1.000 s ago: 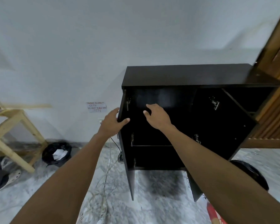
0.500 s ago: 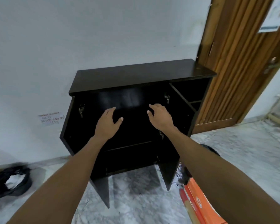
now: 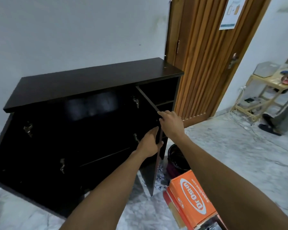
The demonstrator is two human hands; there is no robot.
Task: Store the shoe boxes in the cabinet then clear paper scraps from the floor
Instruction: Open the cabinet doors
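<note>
A dark cabinet (image 3: pixel 90 83) stands against the white wall with both doors swung open and its dim shelves showing. My left hand (image 3: pixel 150 144) grips the free edge of the right door (image 3: pixel 149 176) at mid height. My right hand (image 3: pixel 170 123) holds the same door edge a little higher, near its top corner. A stack of orange shoe boxes (image 3: pixel 192 195) sits on the floor at the lower right, under my right forearm. Small paper scraps (image 3: pixel 160 177) lie on the floor between the door's foot and the boxes.
A black bin (image 3: pixel 176 161) stands just right of the cabinet, behind the boxes. A wooden room door (image 3: pixel 199 63) is beyond it. Far right are a light wooden rack (image 3: pixel 264 92), cables (image 3: pixel 239 120) on the marble floor, and a standing person's legs (image 3: pixel 283 117).
My view has swung right, bringing the shoe boxes and bin into sight. Both hands moved from the cabinet's middle to the right door and took hold of its edge.
</note>
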